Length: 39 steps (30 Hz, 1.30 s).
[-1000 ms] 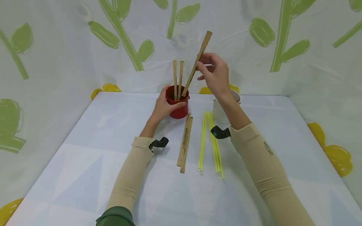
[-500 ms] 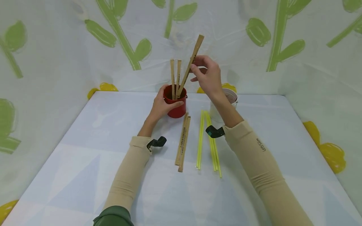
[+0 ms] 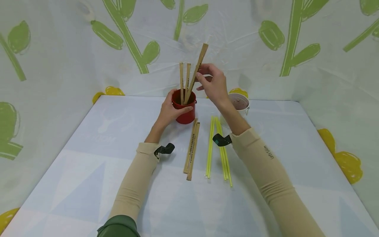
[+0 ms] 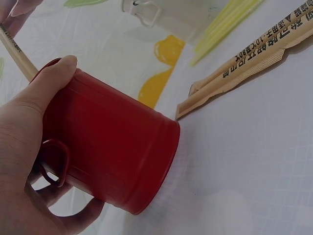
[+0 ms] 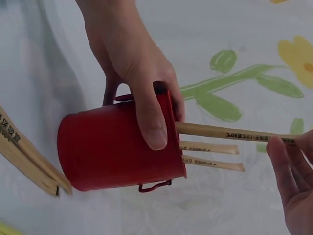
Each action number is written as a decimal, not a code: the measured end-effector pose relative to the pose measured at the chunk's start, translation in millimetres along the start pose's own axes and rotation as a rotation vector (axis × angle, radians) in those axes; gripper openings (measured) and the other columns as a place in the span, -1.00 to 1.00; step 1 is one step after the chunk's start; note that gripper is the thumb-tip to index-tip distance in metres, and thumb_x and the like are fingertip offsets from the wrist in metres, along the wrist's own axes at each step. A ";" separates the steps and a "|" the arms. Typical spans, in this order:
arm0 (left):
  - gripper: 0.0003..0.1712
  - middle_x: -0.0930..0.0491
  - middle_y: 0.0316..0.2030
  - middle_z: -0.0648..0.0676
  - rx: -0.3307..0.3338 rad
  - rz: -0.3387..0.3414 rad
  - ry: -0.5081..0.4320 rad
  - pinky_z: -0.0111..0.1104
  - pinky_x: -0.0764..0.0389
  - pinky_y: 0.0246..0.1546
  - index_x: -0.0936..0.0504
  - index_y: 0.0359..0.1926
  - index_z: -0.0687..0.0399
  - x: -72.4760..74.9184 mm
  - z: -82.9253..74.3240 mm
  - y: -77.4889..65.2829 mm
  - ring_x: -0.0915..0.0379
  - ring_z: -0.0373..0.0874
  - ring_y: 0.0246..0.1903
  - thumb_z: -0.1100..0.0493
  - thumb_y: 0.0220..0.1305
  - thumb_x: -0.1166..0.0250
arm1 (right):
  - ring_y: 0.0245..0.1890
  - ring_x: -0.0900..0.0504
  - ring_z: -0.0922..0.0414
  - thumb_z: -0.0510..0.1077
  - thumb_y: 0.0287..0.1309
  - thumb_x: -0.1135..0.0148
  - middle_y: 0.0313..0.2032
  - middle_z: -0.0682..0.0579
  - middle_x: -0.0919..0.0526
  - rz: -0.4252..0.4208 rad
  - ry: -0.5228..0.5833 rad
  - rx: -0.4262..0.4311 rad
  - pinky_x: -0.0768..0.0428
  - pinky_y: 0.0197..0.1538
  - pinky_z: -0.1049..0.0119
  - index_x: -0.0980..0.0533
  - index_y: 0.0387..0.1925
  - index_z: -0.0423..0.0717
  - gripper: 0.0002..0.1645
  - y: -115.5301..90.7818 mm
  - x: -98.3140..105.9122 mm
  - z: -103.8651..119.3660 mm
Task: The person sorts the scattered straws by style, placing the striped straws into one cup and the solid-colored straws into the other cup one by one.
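Note:
My left hand (image 3: 168, 112) grips a small red bucket (image 3: 186, 117) near its rim, thumb across the near side. In the right wrist view that thumb lies on the bucket's red wall (image 5: 107, 147). Two brown paper-wrapped straws (image 3: 182, 79) stand in the bucket and poke out above it. My right hand (image 3: 214, 84) pinches a third paper-wrapped straw (image 3: 202, 55) between thumb and fingers. This straw leans to the right, and its lower end is inside the bucket's mouth. How deep it reaches is hidden by the bucket wall.
Two more paper-wrapped straws (image 3: 191, 151) lie on the table in front of the red bucket. Several thin yellow-green sticks (image 3: 210, 148) lie to their right. Behind my right forearm stands a white bucket (image 3: 244, 112). A leaf-patterned sheet (image 3: 225, 19) rises behind the table.
My right hand has moved left and down, lowering the pinched straw's end into the red bucket. My left hand still holds the bucket in the same spot.

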<state>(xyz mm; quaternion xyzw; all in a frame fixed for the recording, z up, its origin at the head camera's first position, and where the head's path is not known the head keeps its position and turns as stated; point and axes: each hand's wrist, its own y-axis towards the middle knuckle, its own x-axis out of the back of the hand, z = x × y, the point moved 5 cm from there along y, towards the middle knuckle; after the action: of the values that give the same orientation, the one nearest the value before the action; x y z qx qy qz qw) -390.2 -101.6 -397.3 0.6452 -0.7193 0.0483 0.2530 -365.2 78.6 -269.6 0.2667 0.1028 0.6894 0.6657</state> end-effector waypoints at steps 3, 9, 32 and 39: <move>0.05 -0.36 0.31 -0.07 -0.003 -0.001 -0.003 -0.14 -0.48 0.27 -0.11 0.43 -0.21 0.7 -0.4 0.1 -0.28 -0.19 0.29 -0.18 0.01 -0.50 | -0.19 -0.75 -0.04 -0.17 0.33 -0.18 -0.05 -0.14 -0.66 0.014 -0.012 -0.031 -0.72 -0.35 0.35 -0.47 0.13 -0.19 -0.63 -2.0 -4.3 -6.1; 0.05 -0.34 0.33 -0.04 -0.002 0.013 -0.023 -0.11 -0.43 0.31 -0.09 0.45 -0.14 1.1 -5.0 -1.6 -0.27 -0.15 0.31 -0.12 0.04 -0.50 | -0.17 -0.74 -0.07 -0.19 0.34 -0.16 0.00 -0.16 -0.65 0.060 -0.055 -0.081 -0.74 -0.32 0.24 -0.44 0.18 -0.18 -0.59 -6.2 -14.0 -19.9; -0.03 -0.32 0.34 0.14 -0.010 0.040 -0.053 -0.06 -0.44 0.31 -0.10 0.44 0.06 5.4 -31.9 -16.7 -0.24 0.05 0.34 0.07 0.13 -0.46 | -0.28 -0.72 -0.01 -0.20 0.34 -0.18 -0.04 -0.14 -0.67 0.126 -0.238 -0.083 -0.73 -0.33 0.30 -0.46 0.15 -0.14 -0.63 -17.7 -36.8 -50.3; 0.01 -0.33 0.34 0.06 -0.020 0.024 -0.054 -0.03 -0.42 0.31 -0.10 0.45 -0.06 2.1 -12.3 -7.0 -0.25 0.00 0.34 0.00 0.09 -0.48 | -0.20 -0.72 0.01 -0.16 0.36 -0.15 -0.06 -0.12 -0.68 0.111 -0.315 -0.046 -0.74 -0.25 0.28 -0.46 0.14 -0.14 -0.64 -17.8 -38.6 -52.6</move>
<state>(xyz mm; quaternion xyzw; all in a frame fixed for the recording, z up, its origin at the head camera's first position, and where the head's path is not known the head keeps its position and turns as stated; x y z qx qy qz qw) -379.9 -99.8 -387.6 0.6352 -0.7339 0.0268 0.2392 -377.4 54.0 -331.4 0.3612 -0.0336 0.6770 0.6403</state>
